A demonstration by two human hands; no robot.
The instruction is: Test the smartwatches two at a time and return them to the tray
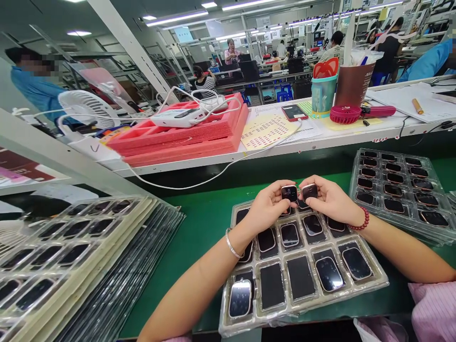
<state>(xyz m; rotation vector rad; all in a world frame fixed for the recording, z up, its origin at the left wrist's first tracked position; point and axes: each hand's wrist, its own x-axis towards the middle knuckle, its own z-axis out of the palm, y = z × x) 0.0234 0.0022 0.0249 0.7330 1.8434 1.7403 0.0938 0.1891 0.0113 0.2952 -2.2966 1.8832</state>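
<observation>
My left hand (271, 205) grips a smartwatch body (289, 193) between thumb and fingers, its dark screen facing me. A second smartwatch body (309, 191) is pinched in my right hand (329, 199), close beside the first. Both are held just above the far side of a clear plastic tray (256, 319). Watch bodies with dark glass, such as one smartwatch (328, 273) near the front, lie in the tray's pockets. Two front pockets show only a dark lining (301, 278). My wrists and hands hide part of the back row.
To the left rises a tall stack of trays (117, 266) with watches on top. Another tray stack (394, 190) stands at the right. On the shelf ahead are red foam (185, 142), a phone (294, 112), a handheld fan (345, 114) and cups. A white cable (199, 185) droops from the shelf.
</observation>
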